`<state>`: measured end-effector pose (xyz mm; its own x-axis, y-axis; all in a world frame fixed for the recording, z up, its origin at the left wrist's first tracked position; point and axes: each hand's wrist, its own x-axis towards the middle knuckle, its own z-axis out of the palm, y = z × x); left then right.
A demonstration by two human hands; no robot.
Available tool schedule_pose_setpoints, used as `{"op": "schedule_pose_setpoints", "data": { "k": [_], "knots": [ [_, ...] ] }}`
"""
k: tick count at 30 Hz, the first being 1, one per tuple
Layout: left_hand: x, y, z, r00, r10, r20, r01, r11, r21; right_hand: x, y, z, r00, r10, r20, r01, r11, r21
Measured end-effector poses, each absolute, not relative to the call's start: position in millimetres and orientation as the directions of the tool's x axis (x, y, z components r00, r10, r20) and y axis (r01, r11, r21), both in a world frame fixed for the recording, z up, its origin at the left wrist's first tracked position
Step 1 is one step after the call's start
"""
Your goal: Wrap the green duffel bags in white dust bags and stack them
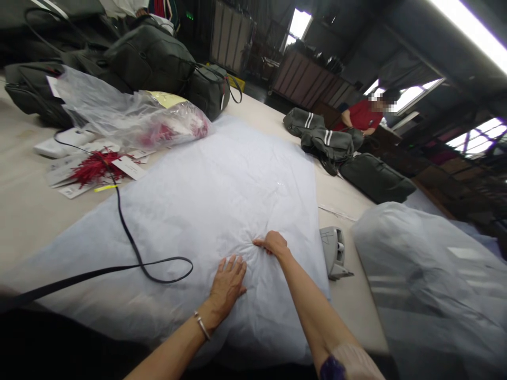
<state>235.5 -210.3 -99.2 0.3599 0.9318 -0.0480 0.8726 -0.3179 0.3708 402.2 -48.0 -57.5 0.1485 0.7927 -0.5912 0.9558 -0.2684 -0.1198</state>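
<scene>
A large sheet of thin white paper lies spread over the table in front of me. My left hand rests flat on it near the front, fingers stretched out, a bracelet on the wrist. Just to its right, my right hand pinches the paper, and creases radiate from the fingers. A black strap loops across the left part of the paper.
Red tassels and tags and a clear plastic bag lie at the left. Dark bags stand behind them; more dark bags lie at the right. A grey tool and a plastic-wrapped bundle sit near me. A person in red stands far off.
</scene>
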Motion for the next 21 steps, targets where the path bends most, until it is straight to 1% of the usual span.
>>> {"op": "schedule_pose_setpoints", "data": {
  "k": [2, 6, 8, 12, 15, 16, 18, 20, 21],
  "knots": [
    [235, -210, -99, 0.362, 0.931, -0.041, 0.869, -0.322, 0.375, 411, -54, -58, 0.123, 0.807, -0.578, 0.957, -0.250, -0.146],
    [234, -210, -99, 0.358, 0.934, -0.019, 0.865, -0.323, 0.384, 423, -62, -57, 0.079, 0.797, -0.599, 0.942, -0.256, -0.216],
    [234, -211, -99, 0.355, 0.935, -0.010, 0.865, -0.324, 0.384, 425, -65, -57, 0.092, 0.806, -0.584, 0.939, -0.265, -0.218],
    [235, -211, -96, 0.355, 0.935, 0.007, 0.868, -0.333, 0.368, 424, -72, -56, 0.144, 0.856, -0.496, 0.943, -0.271, -0.193],
    [232, -207, -87, 0.360, 0.933, 0.011, 0.871, -0.340, 0.353, 425, -71, -50, 0.155, 0.869, -0.470, 0.940, -0.277, -0.202],
    [229, -203, -83, 0.361, 0.933, 0.010, 0.872, -0.341, 0.351, 425, -70, -48, 0.158, 0.880, -0.449, 0.938, -0.276, -0.211],
    [220, -190, -77, 0.357, 0.933, 0.042, 0.874, -0.349, 0.339, 423, -68, -45, 0.159, 0.919, -0.359, 0.937, -0.255, -0.238],
    [209, -170, -75, 0.343, 0.929, 0.140, 0.879, -0.370, 0.302, 416, -70, -49, 0.132, 0.964, -0.231, 0.943, -0.194, -0.272],
    [204, -158, -78, 0.334, 0.921, 0.200, 0.884, -0.380, 0.274, 412, -72, -55, 0.081, 0.984, -0.156, 0.952, -0.123, -0.279]
  ]
}}
